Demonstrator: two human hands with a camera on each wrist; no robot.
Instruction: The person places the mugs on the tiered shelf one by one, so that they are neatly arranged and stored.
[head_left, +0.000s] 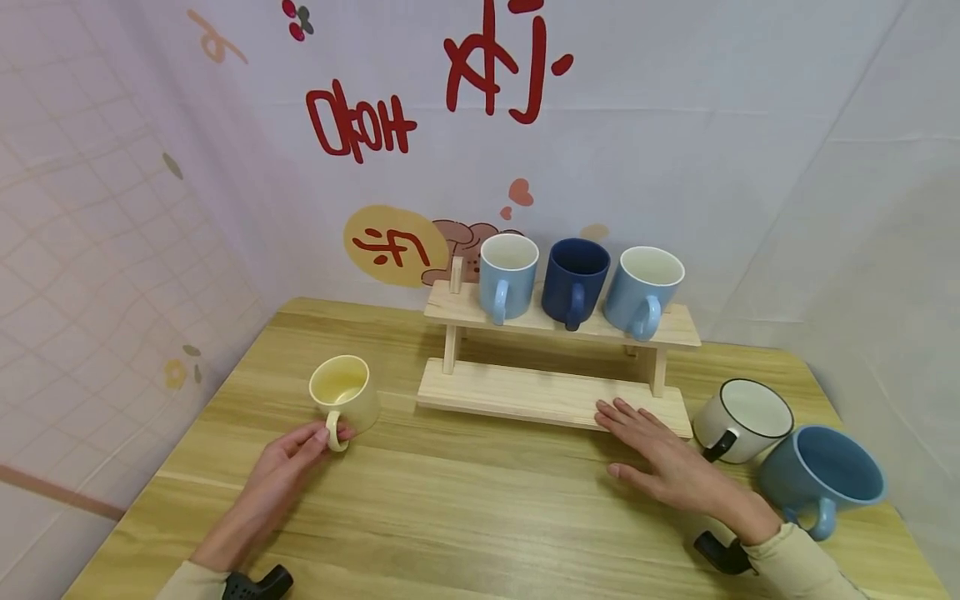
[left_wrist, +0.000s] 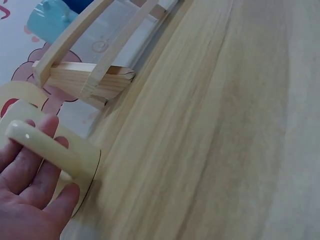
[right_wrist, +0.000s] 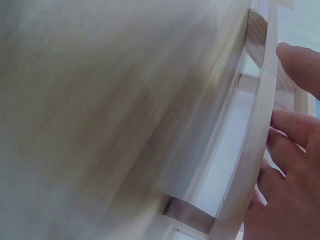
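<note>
A pale yellow mug [head_left: 360,403] stands on the table at the left, its handle toward me. My left hand [head_left: 288,467] holds it by that handle [left_wrist: 42,147], with fingers passing behind the handle in the left wrist view. On the right, my right hand [head_left: 667,462] lies with extended fingers on the lower board of a two-tier wooden rack [head_left: 517,390]; the fingertips touch the board near its right front edge. In the right wrist view the fingers [right_wrist: 295,127] are beside the rack's edge [right_wrist: 250,165].
The upper board carries a light blue mug [head_left: 510,279], a navy mug [head_left: 576,279] and another light blue mug [head_left: 637,292]. Right of the rack stand a white mug with black rim [head_left: 738,429] and a larger blue mug [head_left: 810,475]. A patterned cloth [head_left: 637,150] hangs behind.
</note>
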